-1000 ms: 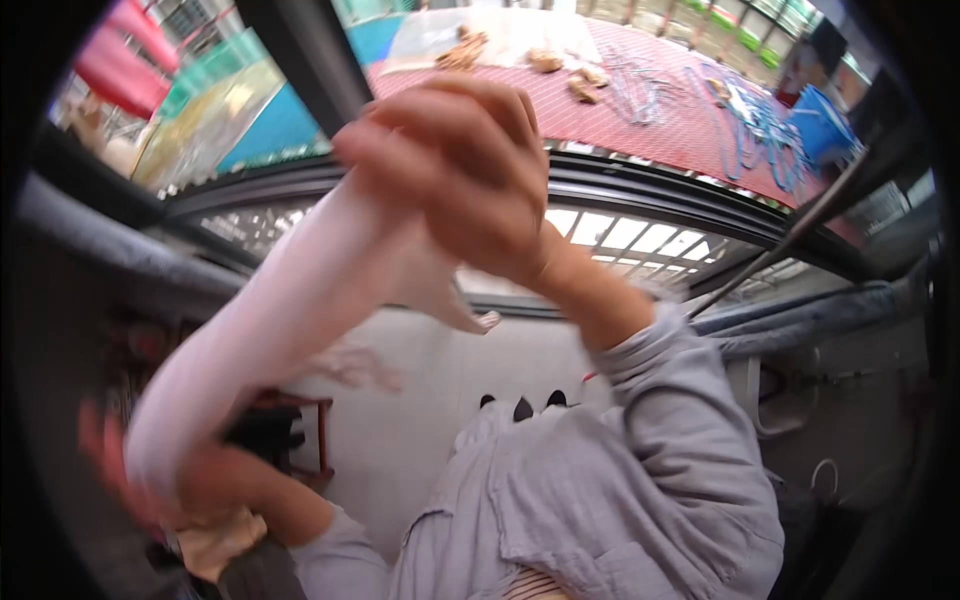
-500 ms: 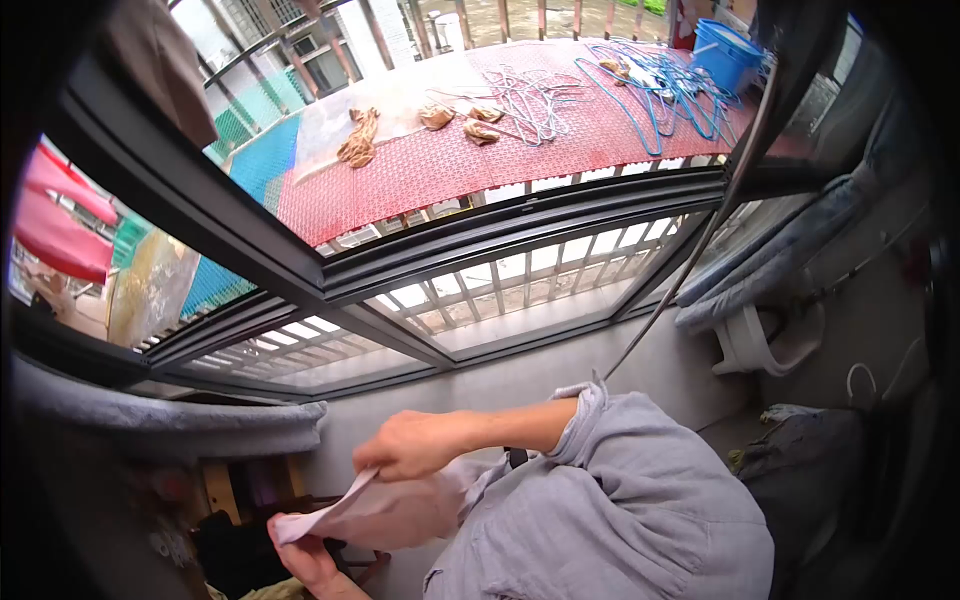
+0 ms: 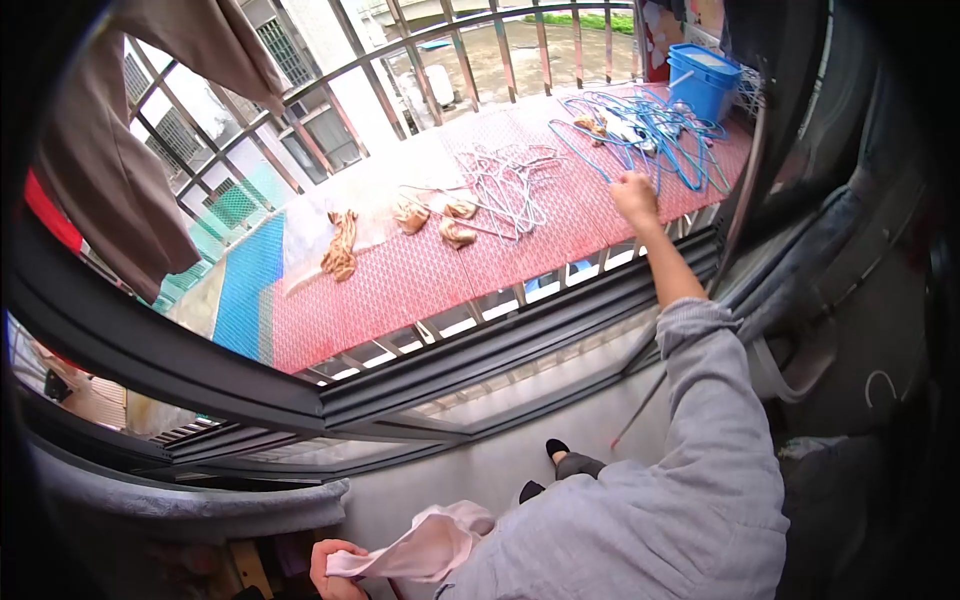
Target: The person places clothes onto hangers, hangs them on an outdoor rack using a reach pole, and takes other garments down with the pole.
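My left hand (image 3: pixel 335 568), low in the view, is closed on the edge of a pale pink cloth garment (image 3: pixel 435 543), which hangs in loose folds beside my grey shirt. Through the window opening my right arm stretches out over the red mesh mat (image 3: pixel 390 305). There my right hand (image 3: pixel 635 203) is closed at the near corner of a blue clothes hanger (image 3: pixel 583 158), on the edge of a tangled heap of blue hangers (image 3: pixel 665 128). The fingertips are partly hidden. White hangers (image 3: pixel 510 185) lie further left on the mat.
Several tan bundles (image 3: pixel 458 233) and a twisted tan piece (image 3: pixel 340 247) rest on the mat. A blue bucket (image 3: pixel 703 85) stands at its back right. Dark window frames (image 3: pixel 520 345) cross in front of me, brown trousers (image 3: pixel 110 150) hang upper left, and metal bars (image 3: pixel 460 55) enclose the ledge.
My right hand has let go of the pink garment and reached up and right through the window to the blue hangers. My left hand keeps the garment. The view has shifted.
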`<state>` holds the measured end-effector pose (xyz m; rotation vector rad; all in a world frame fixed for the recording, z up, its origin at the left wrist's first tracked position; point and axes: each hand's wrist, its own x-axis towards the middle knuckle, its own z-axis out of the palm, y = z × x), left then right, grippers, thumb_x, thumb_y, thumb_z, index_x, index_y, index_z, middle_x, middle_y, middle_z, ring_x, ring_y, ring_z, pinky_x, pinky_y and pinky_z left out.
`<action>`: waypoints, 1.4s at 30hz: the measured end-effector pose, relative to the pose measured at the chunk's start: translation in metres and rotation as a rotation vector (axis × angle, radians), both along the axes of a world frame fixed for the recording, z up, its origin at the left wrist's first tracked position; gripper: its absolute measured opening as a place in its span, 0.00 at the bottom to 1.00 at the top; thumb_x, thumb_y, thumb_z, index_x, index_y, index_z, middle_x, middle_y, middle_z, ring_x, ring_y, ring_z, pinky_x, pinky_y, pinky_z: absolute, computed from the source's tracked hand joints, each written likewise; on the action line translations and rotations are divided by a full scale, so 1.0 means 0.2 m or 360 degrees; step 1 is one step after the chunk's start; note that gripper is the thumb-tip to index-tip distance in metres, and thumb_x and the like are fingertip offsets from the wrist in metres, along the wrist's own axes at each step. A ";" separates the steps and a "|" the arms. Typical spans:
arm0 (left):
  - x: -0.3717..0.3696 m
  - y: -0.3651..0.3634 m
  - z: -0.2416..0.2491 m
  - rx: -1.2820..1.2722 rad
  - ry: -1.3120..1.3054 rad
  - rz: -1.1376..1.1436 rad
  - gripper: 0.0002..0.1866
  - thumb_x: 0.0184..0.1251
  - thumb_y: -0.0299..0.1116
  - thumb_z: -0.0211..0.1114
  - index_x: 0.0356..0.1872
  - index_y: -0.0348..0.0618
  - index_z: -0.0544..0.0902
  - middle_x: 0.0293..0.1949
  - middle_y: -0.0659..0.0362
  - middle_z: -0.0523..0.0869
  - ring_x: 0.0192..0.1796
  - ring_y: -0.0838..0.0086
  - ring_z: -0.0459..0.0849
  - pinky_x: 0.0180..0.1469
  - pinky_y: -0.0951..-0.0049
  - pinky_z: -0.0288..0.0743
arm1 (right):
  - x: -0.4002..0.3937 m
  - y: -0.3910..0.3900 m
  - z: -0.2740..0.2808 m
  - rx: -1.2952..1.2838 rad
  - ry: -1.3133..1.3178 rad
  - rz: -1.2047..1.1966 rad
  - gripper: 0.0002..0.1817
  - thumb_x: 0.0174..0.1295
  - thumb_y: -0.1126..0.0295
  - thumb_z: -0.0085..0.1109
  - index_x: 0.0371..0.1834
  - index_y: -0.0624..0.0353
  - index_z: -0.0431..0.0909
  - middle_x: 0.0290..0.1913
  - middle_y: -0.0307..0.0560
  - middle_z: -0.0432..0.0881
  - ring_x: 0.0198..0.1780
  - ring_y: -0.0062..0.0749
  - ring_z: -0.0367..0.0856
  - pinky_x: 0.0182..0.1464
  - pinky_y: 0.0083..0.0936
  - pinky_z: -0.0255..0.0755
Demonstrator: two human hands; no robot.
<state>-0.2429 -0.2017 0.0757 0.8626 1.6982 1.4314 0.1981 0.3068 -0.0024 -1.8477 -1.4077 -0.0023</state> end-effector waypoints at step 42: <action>-0.82 -0.11 -0.19 0.0121 -0.0575 -0.0045 0.16 0.66 0.32 0.56 0.52 0.36 0.76 0.41 0.61 0.81 0.42 0.81 0.78 0.44 0.81 0.72 | -1.31 -2.05 0.55 -0.0165 0.0163 0.2139 0.03 0.58 0.73 0.60 0.30 0.60 0.78 0.17 0.36 0.73 0.15 0.16 0.65 0.18 0.15 0.57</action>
